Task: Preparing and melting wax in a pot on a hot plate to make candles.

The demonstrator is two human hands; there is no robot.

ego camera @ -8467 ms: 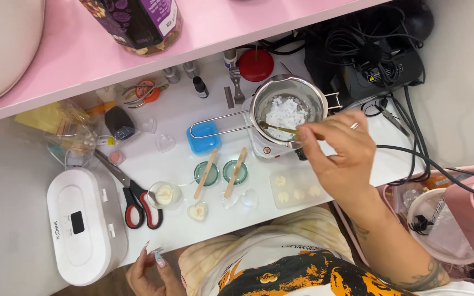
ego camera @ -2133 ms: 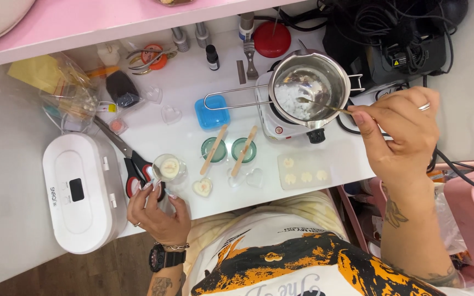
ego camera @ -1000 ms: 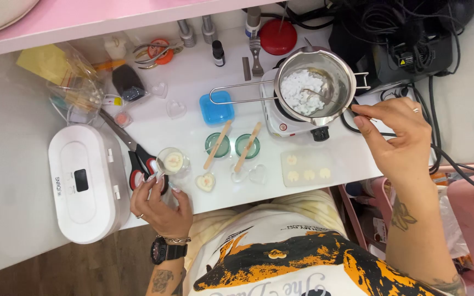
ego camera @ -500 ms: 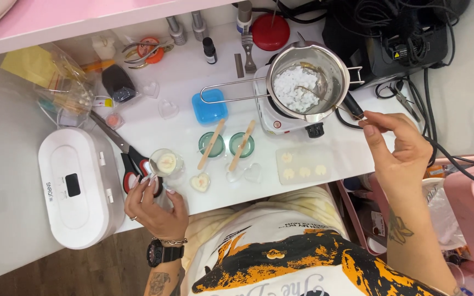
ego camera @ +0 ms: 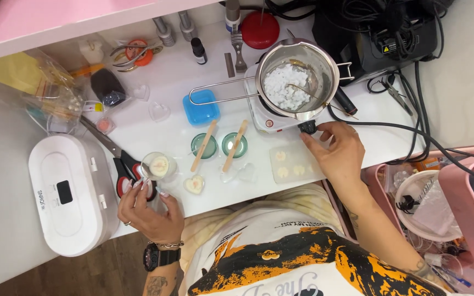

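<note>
Before you lies the white worktop (ego camera: 154, 137), with a rounded white appliance (ego camera: 67, 194) at its left end. Toward the back right a small white hot plate (ego camera: 270, 118) carries a steel melting pot (ego camera: 297, 77) holding white wax flakes (ego camera: 283, 87) heaped at its left side, a thin spoon (ego camera: 325, 101) leaning over the rim. Your right hand (ego camera: 338, 153) rests just in front, its fingertips (ego camera: 309, 133) pinching the hot plate's black knob (ego camera: 306, 127), as far as the angle shows. Your left hand (ego camera: 146, 205) sits at the near edge, fingers loosely spread, nails touching a small glass cup (ego camera: 157, 164) of pale wax beside red-handled scissors (ego camera: 122, 175).
</note>
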